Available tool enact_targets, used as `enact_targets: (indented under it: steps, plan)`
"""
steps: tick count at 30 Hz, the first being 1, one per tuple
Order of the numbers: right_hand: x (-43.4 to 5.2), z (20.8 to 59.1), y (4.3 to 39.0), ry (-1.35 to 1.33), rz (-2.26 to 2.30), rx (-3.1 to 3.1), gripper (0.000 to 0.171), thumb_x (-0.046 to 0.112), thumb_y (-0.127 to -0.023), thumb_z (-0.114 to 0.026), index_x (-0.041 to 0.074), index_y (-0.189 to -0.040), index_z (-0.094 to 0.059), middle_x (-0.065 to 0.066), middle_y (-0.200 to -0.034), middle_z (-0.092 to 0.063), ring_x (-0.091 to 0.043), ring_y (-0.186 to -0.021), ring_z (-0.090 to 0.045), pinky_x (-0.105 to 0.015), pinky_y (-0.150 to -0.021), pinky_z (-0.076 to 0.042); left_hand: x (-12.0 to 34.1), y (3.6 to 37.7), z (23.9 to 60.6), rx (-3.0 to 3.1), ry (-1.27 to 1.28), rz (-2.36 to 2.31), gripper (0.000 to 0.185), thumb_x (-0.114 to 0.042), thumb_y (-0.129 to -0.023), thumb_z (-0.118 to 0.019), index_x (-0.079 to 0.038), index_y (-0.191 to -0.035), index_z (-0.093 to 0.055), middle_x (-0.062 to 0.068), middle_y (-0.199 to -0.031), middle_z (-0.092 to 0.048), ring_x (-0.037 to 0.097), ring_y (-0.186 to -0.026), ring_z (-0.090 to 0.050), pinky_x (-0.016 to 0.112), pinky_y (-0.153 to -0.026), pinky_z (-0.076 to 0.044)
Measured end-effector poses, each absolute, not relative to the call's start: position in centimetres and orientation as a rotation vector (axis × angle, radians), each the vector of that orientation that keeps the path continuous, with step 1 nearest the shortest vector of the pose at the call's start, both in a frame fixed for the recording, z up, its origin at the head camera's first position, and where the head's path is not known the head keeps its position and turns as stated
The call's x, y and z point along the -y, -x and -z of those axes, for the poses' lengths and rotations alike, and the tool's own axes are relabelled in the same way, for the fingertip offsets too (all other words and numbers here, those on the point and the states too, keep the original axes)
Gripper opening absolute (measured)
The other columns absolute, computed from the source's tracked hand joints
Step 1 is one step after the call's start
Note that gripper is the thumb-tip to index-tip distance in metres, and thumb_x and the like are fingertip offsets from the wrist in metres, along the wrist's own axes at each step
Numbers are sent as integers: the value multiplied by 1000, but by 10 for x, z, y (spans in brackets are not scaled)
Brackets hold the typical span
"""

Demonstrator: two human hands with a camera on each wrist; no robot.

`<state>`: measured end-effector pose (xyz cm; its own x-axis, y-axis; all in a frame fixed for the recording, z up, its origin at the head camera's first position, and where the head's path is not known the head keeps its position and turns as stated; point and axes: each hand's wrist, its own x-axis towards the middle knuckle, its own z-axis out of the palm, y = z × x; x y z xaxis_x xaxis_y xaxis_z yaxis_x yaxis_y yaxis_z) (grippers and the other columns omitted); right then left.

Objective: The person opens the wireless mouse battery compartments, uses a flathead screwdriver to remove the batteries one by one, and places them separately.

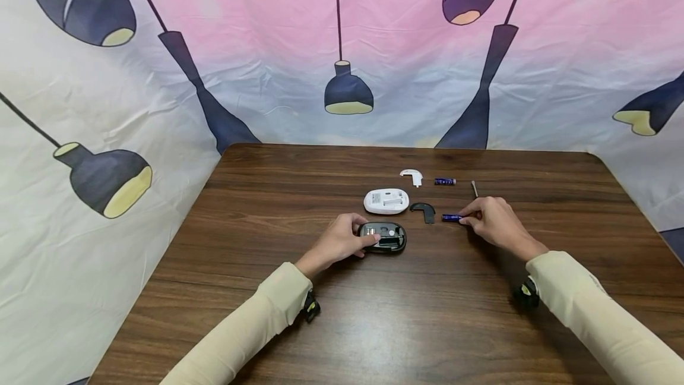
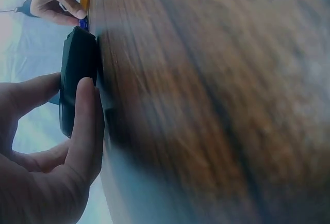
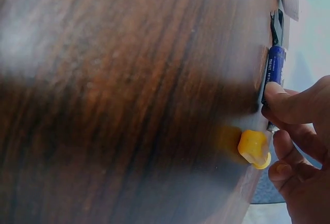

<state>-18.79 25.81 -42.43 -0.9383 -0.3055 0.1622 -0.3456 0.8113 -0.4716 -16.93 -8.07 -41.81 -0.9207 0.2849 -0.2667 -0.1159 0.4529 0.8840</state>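
Near the desk's middle, the right hand (image 1: 494, 223) pinches a small, light, slippery battery (image 1: 451, 217) by its end, while left-hand fingers (image 1: 369, 240) grip the rigid black mouse (image 1: 383, 237).

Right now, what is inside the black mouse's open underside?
The black mouse lies belly up, its bay open with no battery visible inside; the left hand covers its left end.

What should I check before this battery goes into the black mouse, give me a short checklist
1. Black mouse steadied by left hand: ok.
2. Its underside facing up, compartment open: ok.
3. Right hand pinching the near battery: ok; it lies on the table.
4. Battery polarity matched to the compartment: cannot tell.
5. Black cover clear of the path: ok.
6. Second battery out of the way: ok.
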Motion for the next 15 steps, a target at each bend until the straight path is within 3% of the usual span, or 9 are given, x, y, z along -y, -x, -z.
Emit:
enact_targets:
  steps: [10,15]
  plan:
    - [-257,425,188,-513,-770,2921,8,0,-88,-76,0,-95,-80,-9,-83,-74,-11,-57,-51,-25,-48,-40,85,168,415,-2544,-237,-1228,49,-30,-90,-79,-1,-127,-64,8,-99,-64,15,-59,-70,26,-58,-60]
    - [-256,425,189,-515,-777,2932,9,0,-89,-75,-1,-96,-79,-8,-80,-73,-12,-57,-50,-25,-47,-39,87,168,415,-2585,-254,-1171,48,-34,-90,-78,-5,-127,-67,4,-97,-66,12,-57,-68,27,-64,-59]
